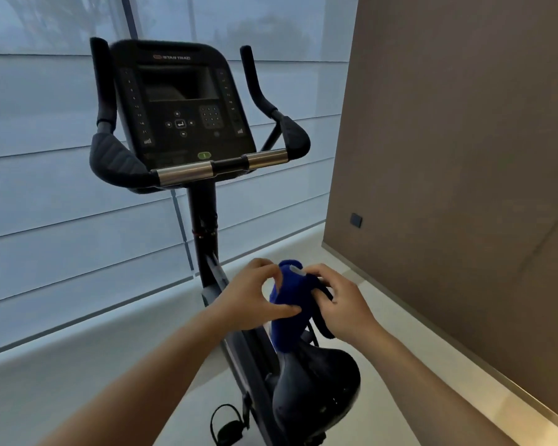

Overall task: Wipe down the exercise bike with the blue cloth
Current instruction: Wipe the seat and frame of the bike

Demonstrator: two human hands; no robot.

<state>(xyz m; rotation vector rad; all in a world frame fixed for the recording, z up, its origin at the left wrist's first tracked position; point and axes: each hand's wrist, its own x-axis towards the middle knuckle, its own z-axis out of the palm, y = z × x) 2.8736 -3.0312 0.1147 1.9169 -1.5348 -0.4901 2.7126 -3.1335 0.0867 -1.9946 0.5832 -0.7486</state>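
Observation:
A black exercise bike (203, 226) stands in front of me, its console (181, 104) and handlebars (187, 173) up in the middle of the view. Its dark saddle (319, 378) is low, just under my hands. A blue cloth (287, 304) hangs bunched between both hands above the saddle's nose. My left hand (255, 294) pinches the cloth's left side with thumb and fingers. My right hand (342, 300) grips its right side, where a dark edge or strap hangs down.
A large window with pale blinds (62, 188) fills the left and back. A brown wall (464, 156) with a small dark socket (356, 220) runs along the right. Pale floor (351, 278) lies between bike and wall. A pedal with strap (227, 426) shows at the bottom.

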